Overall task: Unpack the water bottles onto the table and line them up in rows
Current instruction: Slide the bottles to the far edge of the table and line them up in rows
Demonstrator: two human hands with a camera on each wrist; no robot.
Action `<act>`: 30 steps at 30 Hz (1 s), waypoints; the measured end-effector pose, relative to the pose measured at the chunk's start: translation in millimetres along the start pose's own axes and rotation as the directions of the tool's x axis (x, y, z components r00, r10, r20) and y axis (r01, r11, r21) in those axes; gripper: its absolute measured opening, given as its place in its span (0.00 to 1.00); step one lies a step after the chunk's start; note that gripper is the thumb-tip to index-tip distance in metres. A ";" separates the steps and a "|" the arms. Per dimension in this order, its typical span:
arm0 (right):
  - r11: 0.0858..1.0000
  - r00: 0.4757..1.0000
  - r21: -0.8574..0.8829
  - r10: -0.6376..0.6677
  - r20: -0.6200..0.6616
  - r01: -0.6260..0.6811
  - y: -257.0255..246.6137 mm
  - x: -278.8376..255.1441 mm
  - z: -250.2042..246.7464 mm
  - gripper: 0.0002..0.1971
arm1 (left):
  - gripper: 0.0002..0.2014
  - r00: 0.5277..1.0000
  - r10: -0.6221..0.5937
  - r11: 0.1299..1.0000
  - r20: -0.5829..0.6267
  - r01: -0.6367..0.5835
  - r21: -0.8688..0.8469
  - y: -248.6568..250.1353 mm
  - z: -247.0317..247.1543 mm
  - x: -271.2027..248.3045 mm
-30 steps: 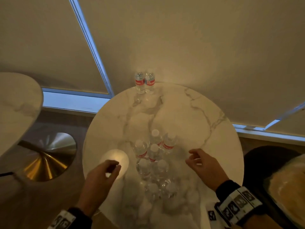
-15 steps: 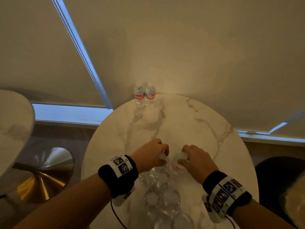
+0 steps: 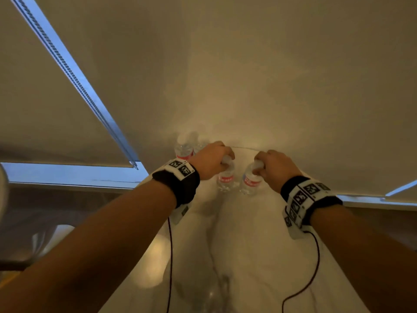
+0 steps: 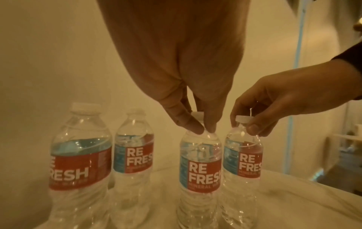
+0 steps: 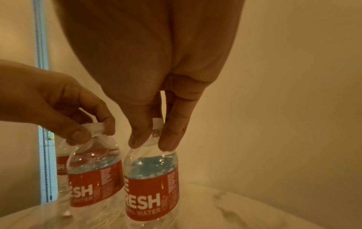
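On the far edge of the round marble table, my left hand pinches the neck of a clear water bottle with a red label. My right hand pinches the neck of a second bottle right beside it. In the left wrist view my left hand holds its bottle upright, just right of two standing bottles. In the right wrist view my right hand grips its bottle. Both bottles are at or just above the tabletop.
Drawn window blinds with a bead chain hang close behind the table's far edge. Another table's rim shows at the far left. Wrist cables trail over the table. The remaining pack is a dim blur near me.
Both hands each took a bottle by the neck from the pack near me and carried it to the far edge, beside the two standing bottles.
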State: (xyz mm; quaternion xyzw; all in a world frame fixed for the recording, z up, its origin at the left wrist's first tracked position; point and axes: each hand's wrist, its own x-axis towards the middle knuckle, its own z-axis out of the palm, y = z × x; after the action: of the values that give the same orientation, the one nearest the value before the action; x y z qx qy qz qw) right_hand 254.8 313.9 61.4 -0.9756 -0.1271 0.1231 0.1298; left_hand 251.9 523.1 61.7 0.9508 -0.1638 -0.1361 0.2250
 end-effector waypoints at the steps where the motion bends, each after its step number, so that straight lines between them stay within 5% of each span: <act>1: 1.000 1.000 -0.009 -0.010 -0.004 0.010 -1.6 13.6 -1.0 0.18 | 0.19 1.000 -0.009 1.000 -0.023 0.009 0.011 -5.5 -3.6 10.9; 15: 0.997 0.997 -0.025 -0.074 -0.029 0.074 -24.9 86.1 2.3 0.20 | 0.18 0.993 -0.080 0.991 -0.083 0.089 0.100 -38.0 -15.2 52.7; 21: 0.999 0.999 0.026 -0.043 -0.011 0.043 -22.2 82.8 -0.1 0.27 | 0.32 0.982 -0.141 0.986 -0.123 0.151 0.074 -34.4 -19.9 40.0; 25: 0.998 0.999 0.054 -0.026 -0.024 0.027 -16.0 50.6 -8.4 0.41 | 0.29 0.960 -0.123 0.991 -0.250 0.130 0.013 -22.6 -20.2 -5.4; 30: 0.986 0.986 -0.012 -0.163 0.037 0.164 -19.4 -42.7 -14.5 0.26 | 0.16 0.975 -0.069 0.993 -0.210 0.047 -0.108 9.0 -4.6 -107.1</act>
State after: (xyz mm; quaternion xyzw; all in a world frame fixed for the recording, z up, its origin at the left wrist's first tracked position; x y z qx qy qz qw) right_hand 214.5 316.9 89.4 -0.9605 -0.2098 0.1286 0.1299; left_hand 153.8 557.2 89.7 0.9516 -0.1037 -0.0480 0.2855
